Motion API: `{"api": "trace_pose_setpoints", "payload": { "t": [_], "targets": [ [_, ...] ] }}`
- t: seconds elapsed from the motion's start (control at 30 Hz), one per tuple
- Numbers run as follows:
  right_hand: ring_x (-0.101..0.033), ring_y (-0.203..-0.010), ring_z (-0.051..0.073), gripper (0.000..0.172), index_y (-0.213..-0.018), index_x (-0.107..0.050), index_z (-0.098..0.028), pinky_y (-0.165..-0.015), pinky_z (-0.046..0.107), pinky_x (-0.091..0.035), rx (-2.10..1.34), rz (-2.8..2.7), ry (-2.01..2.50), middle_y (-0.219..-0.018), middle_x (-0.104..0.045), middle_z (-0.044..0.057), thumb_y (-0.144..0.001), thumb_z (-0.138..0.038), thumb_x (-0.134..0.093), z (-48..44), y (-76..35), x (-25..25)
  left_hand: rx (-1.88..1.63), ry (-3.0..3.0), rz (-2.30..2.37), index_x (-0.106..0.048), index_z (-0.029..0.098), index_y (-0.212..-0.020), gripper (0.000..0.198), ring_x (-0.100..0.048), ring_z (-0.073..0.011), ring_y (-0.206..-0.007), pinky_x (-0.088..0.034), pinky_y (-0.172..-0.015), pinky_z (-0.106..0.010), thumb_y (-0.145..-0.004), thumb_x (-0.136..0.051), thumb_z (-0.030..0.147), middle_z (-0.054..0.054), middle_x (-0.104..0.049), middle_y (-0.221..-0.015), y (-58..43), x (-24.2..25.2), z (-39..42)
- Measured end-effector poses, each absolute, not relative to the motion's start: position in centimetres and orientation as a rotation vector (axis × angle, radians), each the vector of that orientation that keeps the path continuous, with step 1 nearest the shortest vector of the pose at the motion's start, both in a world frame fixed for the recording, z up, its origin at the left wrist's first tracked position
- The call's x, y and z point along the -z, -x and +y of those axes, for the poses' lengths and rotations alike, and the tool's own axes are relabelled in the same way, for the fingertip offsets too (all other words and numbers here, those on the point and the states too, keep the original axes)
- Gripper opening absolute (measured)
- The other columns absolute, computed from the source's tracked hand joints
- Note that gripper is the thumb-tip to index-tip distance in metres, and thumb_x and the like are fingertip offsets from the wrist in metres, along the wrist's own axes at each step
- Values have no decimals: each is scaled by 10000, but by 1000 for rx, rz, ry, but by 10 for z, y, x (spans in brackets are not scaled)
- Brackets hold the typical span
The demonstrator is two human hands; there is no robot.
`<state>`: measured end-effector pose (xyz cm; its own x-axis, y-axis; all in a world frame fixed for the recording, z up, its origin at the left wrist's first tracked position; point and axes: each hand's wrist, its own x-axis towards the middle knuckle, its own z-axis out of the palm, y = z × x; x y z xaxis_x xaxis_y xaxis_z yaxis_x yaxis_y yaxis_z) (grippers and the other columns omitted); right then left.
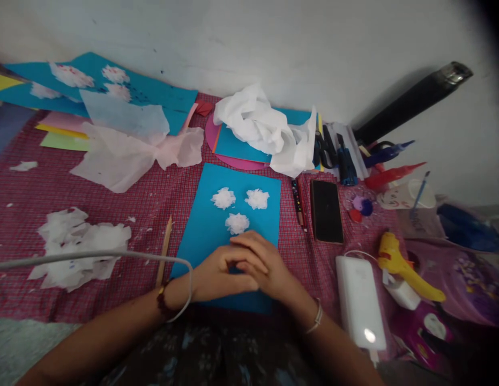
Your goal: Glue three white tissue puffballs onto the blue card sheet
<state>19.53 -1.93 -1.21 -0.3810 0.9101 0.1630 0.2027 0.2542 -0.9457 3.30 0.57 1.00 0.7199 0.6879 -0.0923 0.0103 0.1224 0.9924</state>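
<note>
My left hand [225, 272] and my right hand [269, 262] meet over the lower part of a blue sheet [195, 230]. Their bent fingers overlap and touch; whatever lies between them, if anything, is hidden. Just beyond the fingertips, three white crinkled paper puffs sit on the sheet: the upper left puff [224, 198], the upper right puff [257, 199] and the lower puff [237, 223]. A bracelet is on each wrist.
Torn white paper [76, 241] and a wooden stick [165, 246] lie left. Crumpled white paper [257, 120] is behind. At right are a phone [327, 212], a power bank [359, 300] and a yellow glue gun [406, 268]. A grey cable [92, 254] crosses my left wrist.
</note>
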Motion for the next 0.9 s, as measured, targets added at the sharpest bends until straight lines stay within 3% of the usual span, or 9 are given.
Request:
{"api": "trace_pose_setpoints", "payload": {
  "t": [0.07, 0.13, 0.23, 0.33, 0.47, 0.57, 0.7, 0.9],
  "targets": [
    [-574, -992, 221, 378, -1252, -560, -271, -865, 379, -476, -1170, -1729, 1024, -1067, -614, 76, -944, -475, -478, -20, -195, 12, -662, -1560, 647, -689, 158, -905, 212, -646, -148, -741, -505, -667, -229, -791, -694, 336, -33, -721, -825, -35, -8, 3],
    [-577, -970, 225, 437, -1239, -573, -272, -852, 377, -481, -1189, -1704, 1004, -1047, -616, 73, -921, -553, -468, -21, -194, 13, -739, -1816, 686, -667, 165, -889, 199, -626, -131, -700, -474, -640, -221, -848, -644, 359, -18, -701, -773, -35, -5, 0],
    [-577, -975, 237, 519, -1237, -582, -270, -870, 393, -482, -1222, -1673, 989, -1052, -612, 77, -884, -629, -461, -23, -193, 12, -864, -2233, 680, -604, 177, -692, 334, -540, -117, -581, -395, -549, -239, -891, -584, 444, 11, -600, -612, -30, -1, 1],
    [-562, -1081, 251, 502, -1270, -571, -269, -940, 426, -465, -1272, -1634, 1000, -1158, -604, 91, -942, -587, -362, -25, -193, 7, -1094, -2424, 657, -463, 182, -527, 463, -428, -108, -498, -331, -503, -262, -913, -565, 416, 34, -458, -499, -24, 2, 6],
    [-494, -1239, 251, 423, -1326, -540, -291, -1028, 464, -417, -1167, -1675, 1014, -1341, -552, 78, -997, -451, -327, -28, -192, 1, -1100, -2374, 802, -506, 165, -585, 382, -477, -104, -555, -383, -566, -246, -952, -518, 272, 20, -516, -558, -21, 5, 12],
    [-588, -1091, 217, 292, -1210, -626, -301, -944, 419, -480, -957, -1645, 1114, -1168, -647, 64, -976, -292, -452, -30, -191, 2, -1010, -2387, 894, -545, 158, -647, 338, -502, -108, -583, -395, -589, -243, -966, -476, 244, 8, -553, -607, -21, 8, 14],
    [-632, -795, 189, 95, -917, -703, -256, -710, 349, -531, -850, -1499, 1168, -840, -682, 40, -887, -240, -614, -30, -191, 5, -1051, -2563, 902, -449, 172, -539, 433, -413, -107, -511, -322, -526, -257, -960, -484, 265, 25, -458, -531, -19, 6, 18],
    [-646, -774, 189, 95, -877, -714, -236, -695, 352, -537, -1040, -1484, 1124, -818, -701, 46, -860, -292, -640, -24, -190, 10, -1084, -2646, 818, -425, 181, -526, 483, -397, -115, -512, -314, -528, -272, -981, -438, 343, 25, -435, -521, -14, 10, 23]
  ]
}}
